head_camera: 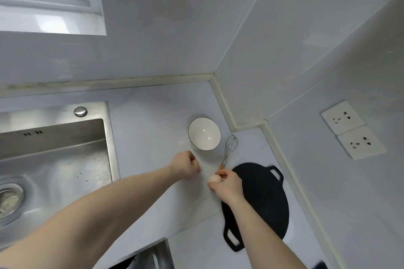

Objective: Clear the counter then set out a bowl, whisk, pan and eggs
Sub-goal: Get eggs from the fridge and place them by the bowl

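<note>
A steel sink (54, 159) fills the left of the view, sunk into the pale counter (153, 120). Just right of it, the left hand (185, 166) is curled into a closed fist low over the counter; something pale may sit inside the fingers, but the view does not show it clearly. Just beyond that hand stands a white bowl (204, 133) with a dark rim, upright and empty. Beside the bowl, to its right, a wire whisk (229, 150) lies on the counter, head toward the wall. The right hand (227, 185) grips an egg (214, 178) in its fingertips, close to the whisk's handle end. Under that wrist lies a flat black pan (262, 199) with two loop handles. On the right wall sit two white sockets (352, 130).
</note>
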Available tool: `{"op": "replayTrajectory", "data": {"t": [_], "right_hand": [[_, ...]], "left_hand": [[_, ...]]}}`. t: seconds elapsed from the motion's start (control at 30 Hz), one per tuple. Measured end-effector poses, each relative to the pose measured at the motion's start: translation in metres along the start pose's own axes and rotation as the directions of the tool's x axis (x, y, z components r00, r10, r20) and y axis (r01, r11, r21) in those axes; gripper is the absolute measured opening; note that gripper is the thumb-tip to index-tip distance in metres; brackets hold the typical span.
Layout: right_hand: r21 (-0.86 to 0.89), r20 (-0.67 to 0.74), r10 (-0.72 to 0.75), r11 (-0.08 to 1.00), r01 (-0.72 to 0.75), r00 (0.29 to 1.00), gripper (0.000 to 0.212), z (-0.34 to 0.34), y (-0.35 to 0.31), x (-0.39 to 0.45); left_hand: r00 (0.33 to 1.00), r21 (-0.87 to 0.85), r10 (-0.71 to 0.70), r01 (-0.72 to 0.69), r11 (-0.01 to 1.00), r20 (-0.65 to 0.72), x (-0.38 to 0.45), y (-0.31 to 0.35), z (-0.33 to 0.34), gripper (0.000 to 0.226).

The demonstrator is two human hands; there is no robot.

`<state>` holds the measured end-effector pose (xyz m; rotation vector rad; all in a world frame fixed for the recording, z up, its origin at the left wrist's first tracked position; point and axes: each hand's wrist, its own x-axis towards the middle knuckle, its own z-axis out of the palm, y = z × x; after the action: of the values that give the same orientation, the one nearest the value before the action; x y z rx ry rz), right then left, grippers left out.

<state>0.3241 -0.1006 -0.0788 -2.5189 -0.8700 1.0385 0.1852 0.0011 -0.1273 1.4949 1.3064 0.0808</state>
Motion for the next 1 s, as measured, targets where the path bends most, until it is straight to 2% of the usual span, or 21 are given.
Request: {"op": "replayTrajectory", "data": {"t": [0.03, 0.13, 0.37, 0.53, 0.63, 0.83, 1.0], "right_hand": [[0.004, 0.003, 0.013, 1.0, -0.013, 1.0, 0.047, 0.0, -0.001, 0.005], [0.035, 0.008, 0.035, 0.999, -0.035, 0.999, 0.042, 0.0, -0.004, 0.02], [0.049, 0.003, 0.045, 0.998, -0.045, 0.999, 0.04, 0.009, -0.015, 0.043], [0.013, -0.037, 0.03, 0.999, -0.029, 0.999, 0.03, 0.014, -0.018, 0.053], [-0.011, -0.07, 0.014, 1.0, -0.014, 0.997, 0.025, 0.017, -0.021, 0.06], [-0.045, -0.124, -0.045, 0.998, 0.04, 0.991, 0.033, 0.019, -0.023, 0.064], [-0.013, -0.142, -0.05, 0.999, 0.049, 0.989, 0.044, 0.02, -0.019, 0.066]], "left_hand": [[1.0, -0.003, 0.007, -0.007, 1.0, -0.004, 0.004, -0.001, 0.002, 0.034], [1.0, 0.017, 0.012, -0.012, 1.0, 0.004, 0.015, 0.0, 0.004, 0.016], [0.998, -0.059, -0.032, 0.03, 0.998, -0.045, 0.037, 0.004, 0.01, 0.014], [0.991, -0.116, -0.108, 0.099, 0.988, -0.074, 0.045, 0.003, 0.019, 0.036], [0.986, -0.185, -0.146, 0.129, 0.974, -0.081, 0.045, 0.007, 0.022, 0.036], [0.987, -0.3, -0.153, 0.132, 0.945, -0.051, 0.048, -0.002, 0.023, 0.045], [0.969, -0.463, -0.246, 0.204, 0.863, -0.034, 0.045, -0.002, 0.029, 0.044]]}}
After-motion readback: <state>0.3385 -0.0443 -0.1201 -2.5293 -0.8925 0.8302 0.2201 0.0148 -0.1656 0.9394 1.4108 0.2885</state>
